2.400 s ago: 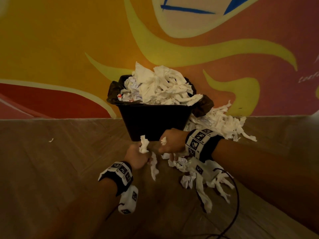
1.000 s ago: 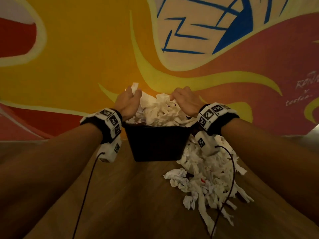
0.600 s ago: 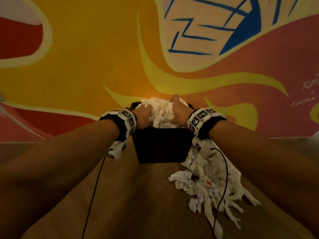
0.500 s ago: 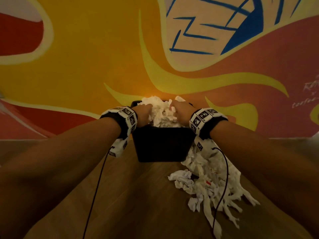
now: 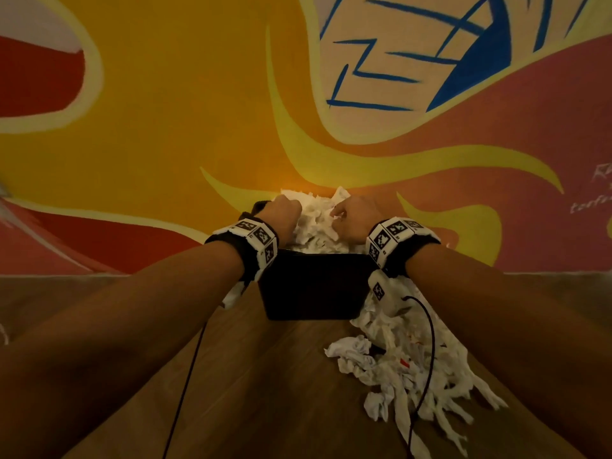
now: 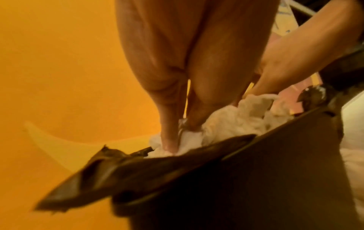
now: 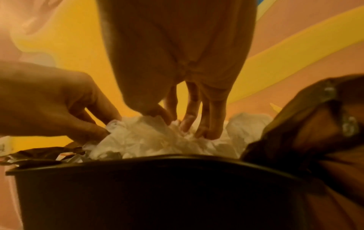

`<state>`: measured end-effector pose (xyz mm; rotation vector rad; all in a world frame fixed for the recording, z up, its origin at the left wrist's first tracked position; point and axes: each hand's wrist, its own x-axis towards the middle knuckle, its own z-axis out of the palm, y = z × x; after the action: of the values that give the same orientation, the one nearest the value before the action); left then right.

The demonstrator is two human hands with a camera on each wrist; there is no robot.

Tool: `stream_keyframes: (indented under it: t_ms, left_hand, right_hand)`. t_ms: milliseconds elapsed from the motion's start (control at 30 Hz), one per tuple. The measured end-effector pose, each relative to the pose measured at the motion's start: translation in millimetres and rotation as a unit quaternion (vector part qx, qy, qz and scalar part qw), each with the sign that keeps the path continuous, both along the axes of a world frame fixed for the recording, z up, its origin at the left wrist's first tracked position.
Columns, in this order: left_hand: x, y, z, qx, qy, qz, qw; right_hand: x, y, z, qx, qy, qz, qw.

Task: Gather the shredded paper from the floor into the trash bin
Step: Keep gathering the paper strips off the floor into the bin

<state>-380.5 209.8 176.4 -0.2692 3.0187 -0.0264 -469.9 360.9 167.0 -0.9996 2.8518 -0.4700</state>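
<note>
Head view. Bin: black, centre of frame, on a wood floor against a painted wall. Paper in bin: white, heaped above the rim. Left hand: on the heap's left side, knuckles up, fingers bent down into the paper. Right hand: on the heap's right side, fingers curled down into the paper. Both wrists carry marker bands; black cables hang from them. Floor pile: shredded and crumpled paper, lower right of frame, lying against the bin's right side and spreading toward the viewer.

Left wrist view. Left hand: upper centre, fingers straight, close together, tips pushed down into the paper at the bin rim. Whether they grip any paper cannot be told. Bag liner: dark, folded out over the rim, lower left. Right hand: upper right, reaching into the same heap.

Right wrist view. Right hand: upper centre, fingers slightly spread, tips sunk in the paper; a grip cannot be confirmed. Left hand: left of frame, fingers bent, tips on the paper. Bin: fills the lower frame. Liner: bunched at right.
</note>
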Motion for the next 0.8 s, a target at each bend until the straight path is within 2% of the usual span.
stream_keyframes:
  t_ms: [100,200,267,367,533,667,733,800]
  left_hand:
    - [0.1,11.6,-11.2,0.019,-0.015,-0.035,0.999]
    - [3.4,18.0,-23.7,0.048,0.006,-0.027,0.998]
    - [4.5,20.5,-25.1,0.056,-0.039,-0.013,0.998]
    - [2.9,20.0,-19.0,0.062,-0.118,-0.013,0.991]
    - [0.3,7.2,-14.4,0.072,-0.033,0.003,0.997]
    - [4.6,4.8,-19.0,0.048,0.065,0.03,0.996]
    - [4.5,7.4,-21.3,0.014,0.088,0.023,0.996]
    - [1.1,7.9,-20.9,0.021,0.086,0.02,0.996]
  right_hand:
    - [5.1,3.0,-4.0,0.005,-0.032,0.04,0.999]
    - [6.7,10.1,-10.8,0.097,0.021,0.065,0.993]
    - [7.3,12.5,-19.6,0.12,0.032,0.085,0.989]
    - [10.4,13.1,-26.5,0.105,-0.004,0.098,0.99]
    - [-0.4,9.9,-15.0,0.125,-0.056,0.123,0.983]
    - [-8.0,11.6,-15.7,0.131,0.009,0.074,0.989]
    - [-8.6,6.7,-17.3,0.108,0.005,0.062,0.992]
    - [-9.6,1.5,-17.2,0.093,-0.015,0.057,0.994]
